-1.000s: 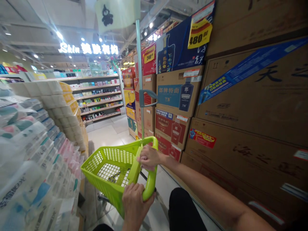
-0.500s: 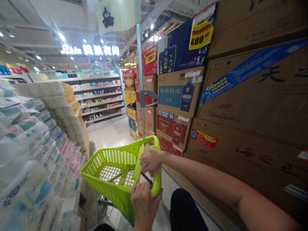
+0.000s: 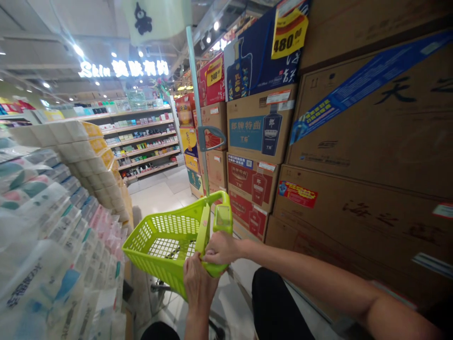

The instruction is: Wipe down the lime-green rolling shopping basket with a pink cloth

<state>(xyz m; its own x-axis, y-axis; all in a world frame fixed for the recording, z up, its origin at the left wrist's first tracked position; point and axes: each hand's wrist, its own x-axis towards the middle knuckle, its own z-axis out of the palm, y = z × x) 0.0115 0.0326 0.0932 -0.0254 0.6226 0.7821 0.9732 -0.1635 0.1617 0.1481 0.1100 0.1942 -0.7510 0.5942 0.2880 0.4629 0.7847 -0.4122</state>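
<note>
A lime-green shopping cart basket (image 3: 155, 264) with lattice walls stands in front of me, holding nothing that I can see. Its thick rounded handle (image 3: 226, 205) loops back towards me, with a clear-topped panel (image 3: 222, 216) on its upper side. At the near lower corner of the handle, my left hand (image 3: 199, 279) is closed with its fingers over the edge. Just beside it, my right hand (image 3: 222, 248) is closed around the handle's outer bar, knuckles up. The undersides of both hands are hidden. A pole (image 3: 197, 94) rises from the cart, bearing a grey loop bracket (image 3: 212, 138) and a pale bear-print flag (image 3: 155, 21).
Stacked cartons (image 3: 354, 141) form a wall on the right, with yellow price tags (image 3: 290, 38). Plastic-wrapped packs (image 3: 49, 236) and tissue bundles (image 3: 81, 151) are piled close on the left. Tiled floor (image 3: 159, 186) leads to lit shelves (image 3: 145, 141) ahead. My dark-clothed knee (image 3: 272, 302) shows below.
My right hand has slid down the handle towards my left hand, uncovering the clear panel. My left hand has shifted slightly left. The pole and flag appear further left.
</note>
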